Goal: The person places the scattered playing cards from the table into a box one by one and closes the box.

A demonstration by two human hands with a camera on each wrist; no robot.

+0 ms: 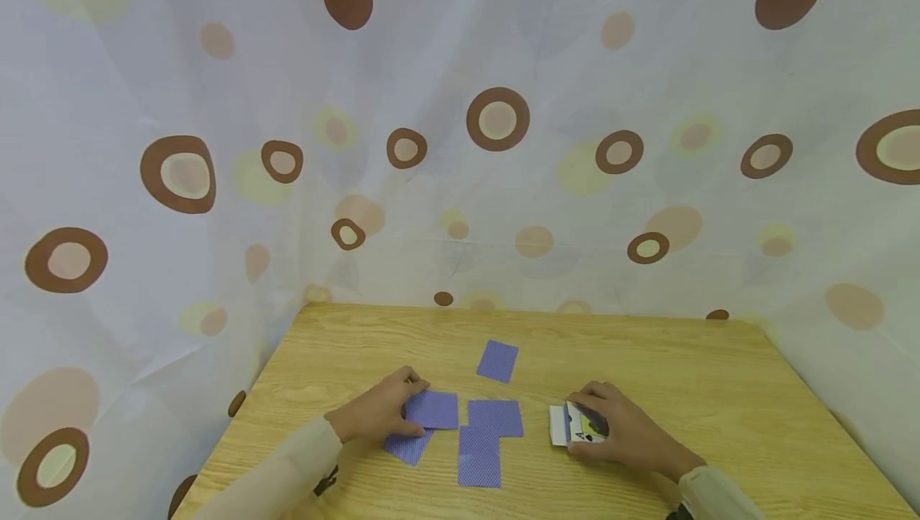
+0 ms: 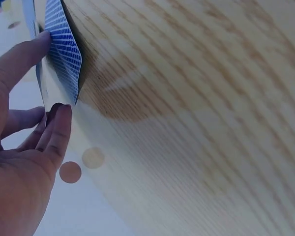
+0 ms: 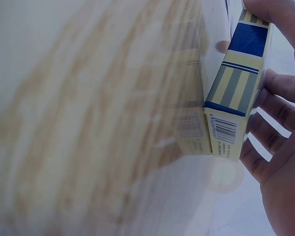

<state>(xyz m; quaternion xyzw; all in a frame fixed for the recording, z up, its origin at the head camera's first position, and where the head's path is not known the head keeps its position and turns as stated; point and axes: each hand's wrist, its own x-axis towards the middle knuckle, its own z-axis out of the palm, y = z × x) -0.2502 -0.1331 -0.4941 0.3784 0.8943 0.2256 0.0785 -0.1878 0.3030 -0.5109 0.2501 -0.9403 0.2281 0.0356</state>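
My left hand [image 1: 381,410] holds a blue-backed playing card [image 1: 437,410] by its edges, thumb on the near side and fingers on the far side. Partly under it lies another blue-backed card [image 1: 410,448]. In the left wrist view a blue-patterned card [image 2: 64,54] stands tilted beside the fingers, above the table. On the right, my right hand [image 1: 624,432] grips a card box [image 1: 584,422] printed with an ace, its white flap [image 1: 557,426] showing at the left end. The right wrist view shows the box's striped side [image 3: 236,73] and a barcode end. Its contents are hidden.
Between the hands, two blue-backed cards overlap, one sideways [image 1: 496,414] and one upright [image 1: 479,462]. A single card [image 1: 497,362] lies farther back. The wooden table [image 1: 647,344] meets a white spotted curtain [image 1: 446,184] behind and at both sides.
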